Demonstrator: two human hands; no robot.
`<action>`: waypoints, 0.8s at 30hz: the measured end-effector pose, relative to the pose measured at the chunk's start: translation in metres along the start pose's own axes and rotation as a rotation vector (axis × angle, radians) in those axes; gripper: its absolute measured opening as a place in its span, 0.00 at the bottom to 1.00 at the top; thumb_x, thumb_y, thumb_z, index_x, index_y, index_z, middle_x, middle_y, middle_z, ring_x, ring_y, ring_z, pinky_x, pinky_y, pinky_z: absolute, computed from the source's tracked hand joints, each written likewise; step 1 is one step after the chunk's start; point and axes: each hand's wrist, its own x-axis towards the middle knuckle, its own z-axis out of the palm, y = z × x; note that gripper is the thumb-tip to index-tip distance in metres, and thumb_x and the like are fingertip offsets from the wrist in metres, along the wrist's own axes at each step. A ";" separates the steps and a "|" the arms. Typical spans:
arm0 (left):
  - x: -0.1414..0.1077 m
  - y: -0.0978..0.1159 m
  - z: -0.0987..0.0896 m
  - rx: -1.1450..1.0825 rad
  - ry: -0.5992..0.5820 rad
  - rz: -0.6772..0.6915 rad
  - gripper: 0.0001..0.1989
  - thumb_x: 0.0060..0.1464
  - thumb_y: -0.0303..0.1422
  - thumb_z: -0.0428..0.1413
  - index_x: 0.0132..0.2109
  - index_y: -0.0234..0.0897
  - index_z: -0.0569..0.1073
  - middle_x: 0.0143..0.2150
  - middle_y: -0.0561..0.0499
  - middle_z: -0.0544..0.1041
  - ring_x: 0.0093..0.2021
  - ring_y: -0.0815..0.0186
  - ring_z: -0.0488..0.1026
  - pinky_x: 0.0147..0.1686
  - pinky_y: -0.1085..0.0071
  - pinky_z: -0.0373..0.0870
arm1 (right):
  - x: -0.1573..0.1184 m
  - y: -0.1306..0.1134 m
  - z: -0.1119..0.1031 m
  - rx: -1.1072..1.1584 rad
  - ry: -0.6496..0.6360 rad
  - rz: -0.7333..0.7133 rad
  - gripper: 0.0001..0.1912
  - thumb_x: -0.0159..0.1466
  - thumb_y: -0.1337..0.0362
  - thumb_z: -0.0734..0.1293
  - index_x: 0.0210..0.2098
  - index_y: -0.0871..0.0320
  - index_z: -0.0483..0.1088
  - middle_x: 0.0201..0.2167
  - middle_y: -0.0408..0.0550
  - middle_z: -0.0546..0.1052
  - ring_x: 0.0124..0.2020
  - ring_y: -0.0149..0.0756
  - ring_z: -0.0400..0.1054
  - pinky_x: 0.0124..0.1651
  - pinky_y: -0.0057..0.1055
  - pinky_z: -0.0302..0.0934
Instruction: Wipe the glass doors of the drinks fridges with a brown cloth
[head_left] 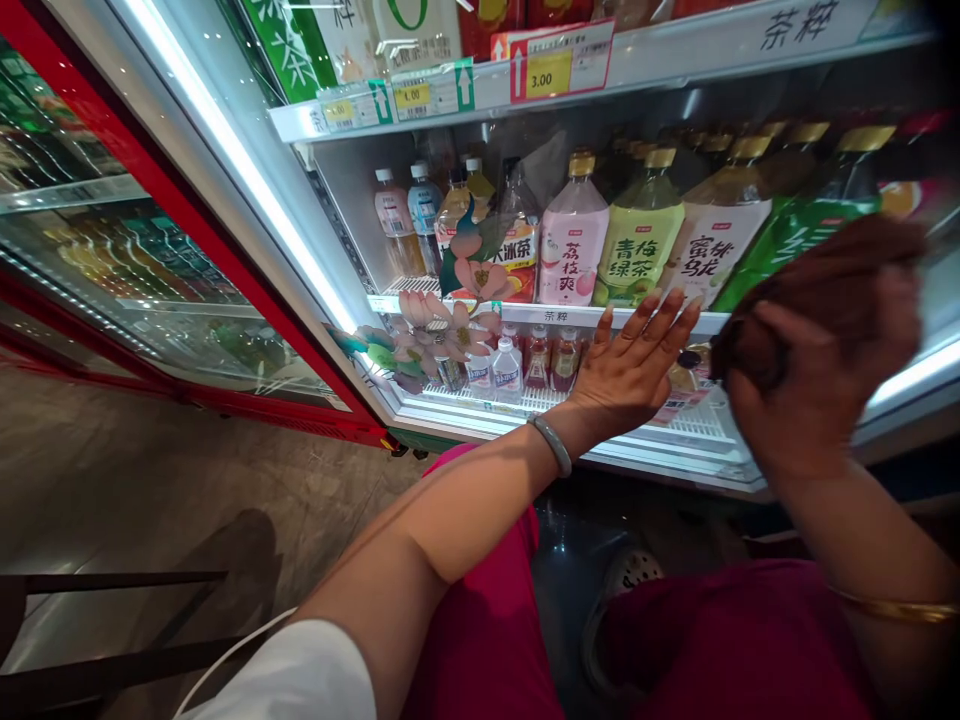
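My left hand (pixel 634 365) lies flat with fingers spread against the glass door (pixel 480 210) of a lit drinks cooler, over the lower shelf edge. It holds nothing. To its right, my right hand (pixel 810 370) grips a dark brown cloth (pixel 840 280) against or close to the same glass; hand and cloth are blurred by motion. Behind the glass stand a pink-labelled bottle (pixel 573 240), a yellow-green bottle (pixel 640 235) and a white-labelled bottle (pixel 716 235). A flower decal (pixel 450 320) sits on the glass to the left.
A red-framed cooler (pixel 225 270) stands at the left. Price tags (pixel 562 68) line the upper shelf edge. Dark metal bars (pixel 112 580) stand over the floor at lower left, near a white cord (pixel 232 655). A shoe (pixel 634 570) shows below.
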 end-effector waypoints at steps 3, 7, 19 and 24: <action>-0.001 0.001 0.004 -0.030 0.014 0.016 0.35 0.65 0.36 0.46 0.76 0.30 0.56 0.81 0.46 0.49 0.79 0.60 0.26 0.78 0.47 0.28 | 0.000 -0.022 0.004 -0.001 -0.117 -0.121 0.35 0.57 0.61 0.76 0.63 0.39 0.69 0.76 0.45 0.51 0.77 0.60 0.49 0.75 0.59 0.53; -0.002 0.001 0.002 -0.053 -0.001 0.010 0.38 0.64 0.35 0.47 0.78 0.33 0.50 0.81 0.47 0.48 0.80 0.60 0.28 0.78 0.46 0.35 | -0.005 0.017 -0.007 -0.026 -0.095 -0.188 0.31 0.56 0.60 0.77 0.58 0.38 0.72 0.73 0.44 0.57 0.74 0.58 0.56 0.75 0.61 0.51; 0.000 0.007 0.000 -0.028 -0.002 -0.014 0.35 0.68 0.39 0.43 0.76 0.27 0.53 0.80 0.42 0.52 0.80 0.58 0.33 0.78 0.50 0.40 | 0.002 -0.027 -0.003 0.053 -0.123 -0.194 0.30 0.58 0.62 0.77 0.58 0.43 0.72 0.72 0.48 0.60 0.76 0.56 0.54 0.76 0.56 0.57; 0.002 0.003 -0.005 -0.058 0.015 -0.027 0.34 0.69 0.39 0.43 0.78 0.34 0.50 0.81 0.48 0.50 0.80 0.60 0.31 0.78 0.50 0.40 | 0.000 0.041 -0.014 0.012 0.000 -0.170 0.24 0.53 0.58 0.80 0.50 0.44 0.77 0.66 0.45 0.67 0.69 0.52 0.65 0.71 0.54 0.62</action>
